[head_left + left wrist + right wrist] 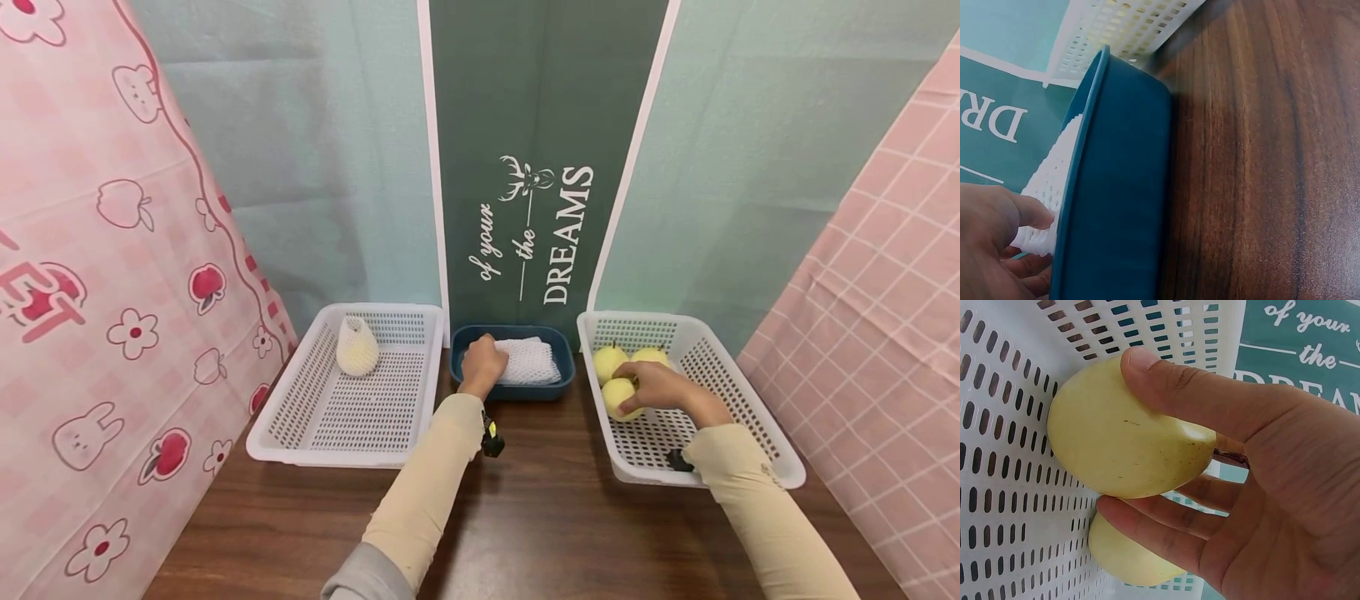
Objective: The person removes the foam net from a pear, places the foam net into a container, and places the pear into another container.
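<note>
My right hand (pixel 656 387) grips a pale yellow pear (pixel 619 400) inside the right white basket (pixel 750 421). In the right wrist view the thumb lies over this pear (pixel 1116 437) and the fingers curl beneath it, its stem towards the palm. Two other pears (pixel 609 360) sit just behind it. Over the dark blue tray (pixel 517 393), my left hand (pixel 483 367) pinches the end of white foam net sleeves (pixel 528 360). The left wrist view has the thumb on top of the netting (pixel 1050 175), the other fingers partly hidden below.
At the left stands another white basket (pixel 345 458) holding a pear in a foam net (pixel 357 346). Both baskets and the tray rest on a brown wooden table (pixel 525 517). Green cloth (pixel 525 108) hangs behind, with pink cloth at either side.
</note>
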`<state>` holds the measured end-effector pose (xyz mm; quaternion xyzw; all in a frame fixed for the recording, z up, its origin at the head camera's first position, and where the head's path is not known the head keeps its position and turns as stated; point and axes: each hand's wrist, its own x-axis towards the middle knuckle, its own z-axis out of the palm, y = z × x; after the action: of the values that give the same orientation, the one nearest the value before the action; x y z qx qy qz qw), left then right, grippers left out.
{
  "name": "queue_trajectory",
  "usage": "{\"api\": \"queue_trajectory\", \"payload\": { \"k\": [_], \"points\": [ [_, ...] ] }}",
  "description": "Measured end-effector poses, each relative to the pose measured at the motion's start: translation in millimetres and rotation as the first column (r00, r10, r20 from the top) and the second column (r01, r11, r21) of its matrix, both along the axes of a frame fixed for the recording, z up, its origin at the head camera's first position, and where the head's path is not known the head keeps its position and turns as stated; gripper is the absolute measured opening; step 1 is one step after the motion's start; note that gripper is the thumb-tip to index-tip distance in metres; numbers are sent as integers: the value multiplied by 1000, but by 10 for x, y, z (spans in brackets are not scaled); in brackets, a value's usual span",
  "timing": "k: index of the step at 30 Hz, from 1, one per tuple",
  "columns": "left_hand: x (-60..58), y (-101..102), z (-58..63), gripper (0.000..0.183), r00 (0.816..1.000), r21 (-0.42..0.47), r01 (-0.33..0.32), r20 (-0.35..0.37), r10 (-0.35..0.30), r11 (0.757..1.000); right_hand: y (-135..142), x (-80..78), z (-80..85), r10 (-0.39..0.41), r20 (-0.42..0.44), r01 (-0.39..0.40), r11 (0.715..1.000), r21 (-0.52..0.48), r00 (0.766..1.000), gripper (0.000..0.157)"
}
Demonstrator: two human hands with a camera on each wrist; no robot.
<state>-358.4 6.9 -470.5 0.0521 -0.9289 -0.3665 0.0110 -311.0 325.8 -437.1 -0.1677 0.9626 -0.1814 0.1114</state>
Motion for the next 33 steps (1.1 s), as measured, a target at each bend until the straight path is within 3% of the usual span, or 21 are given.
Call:
{"api": "queue_trajectory", "payload": {
  "k": [4, 11, 16, 19, 22, 23, 26, 29, 30, 33],
  "points": [
    [-126, -2, -132, 15, 1000, -43, -3, -19, 2, 999, 1, -12, -21, -3, 1, 3, 1000, 2, 1000, 72],
    [-503, -3, -593, 15, 1000, -90, 1, -15, -2, 996, 25, -3, 0, 5, -3, -5, 1000, 7, 1000, 72],
    [-597, -19, -769, 16, 999, -122, 27, -33, -31, 992, 16, 1, 21, 7, 4, -7, 1000, 8, 1000, 70],
    [-573, -16, -779, 18, 998, -162, 40, -47, -49, 986, -1, 12, 35, 19, 9, -19, 1000, 12, 1000, 70],
    [-393, -10, -557, 19, 997, -183, 53, -37, -61, 982, -16, 24, 45, 24, 13, -24, 1000, 15, 1000, 71],
    [-377, -9, -563, 20, 997, -193, 51, -53, -62, 980, -20, 28, 49, 23, 15, -23, 1000, 15, 1000, 71],
    [-169, 4, -312, 24, 997, -211, 54, -37, -64, 976, -19, 34, 52, 17, 20, -17, 1000, 14, 1000, 71],
    [-100, 31, -271, 30, 997, -241, 45, -49, -59, 969, -9, 36, 49, 9, 18, -9, 1000, 8, 1000, 71],
    [-39, 41, -182, 33, 998, -243, 46, -37, -57, 969, -6, 36, 48, 7, 16, -7, 1000, 5, 1000, 71],
    [-39, 58, -194, 41, 997, -257, 44, -55, -60, 965, -1, 37, 45, 2, 11, -2, 1000, -2, 1000, 70]
  ]
}}
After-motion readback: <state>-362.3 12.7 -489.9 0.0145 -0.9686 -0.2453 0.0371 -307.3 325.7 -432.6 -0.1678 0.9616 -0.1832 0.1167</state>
